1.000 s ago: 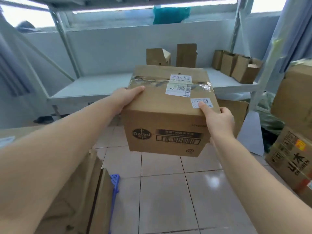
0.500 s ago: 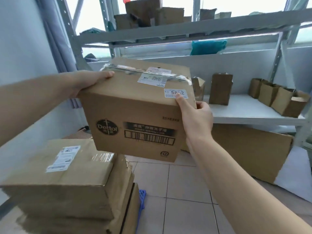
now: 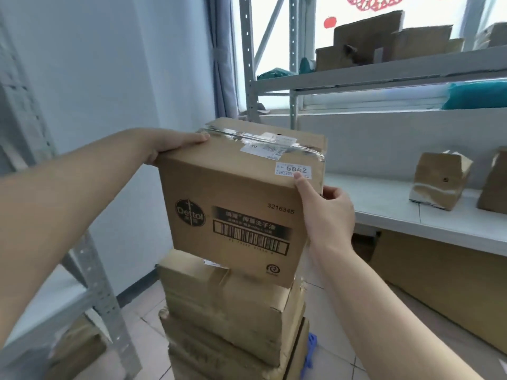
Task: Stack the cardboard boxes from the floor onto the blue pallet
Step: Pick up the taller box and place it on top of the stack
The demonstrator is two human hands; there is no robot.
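I hold a brown Dettol cardboard box (image 3: 236, 204) with tape and white labels on its top. My left hand (image 3: 170, 145) grips its top left edge and my right hand (image 3: 326, 212) clasps its right near corner. The box is at the top of a stack of cardboard boxes (image 3: 233, 319); whether it rests on the top one or hovers just above, I cannot tell. A sliver of the blue pallet (image 3: 310, 349) shows at the stack's lower right; the rest is hidden by the boxes.
A grey metal shelving rack (image 3: 384, 212) runs along the right with small cardboard boxes (image 3: 439, 182) on its shelf and more on the upper shelf (image 3: 365, 48). A flat cardboard sheet (image 3: 444, 283) leans under it. A rack post (image 3: 90, 270) stands at left. The floor is tiled.
The Dettol box has travelled left, from over the bare tiled floor to the top of the stack. Both hands kept their grip throughout.
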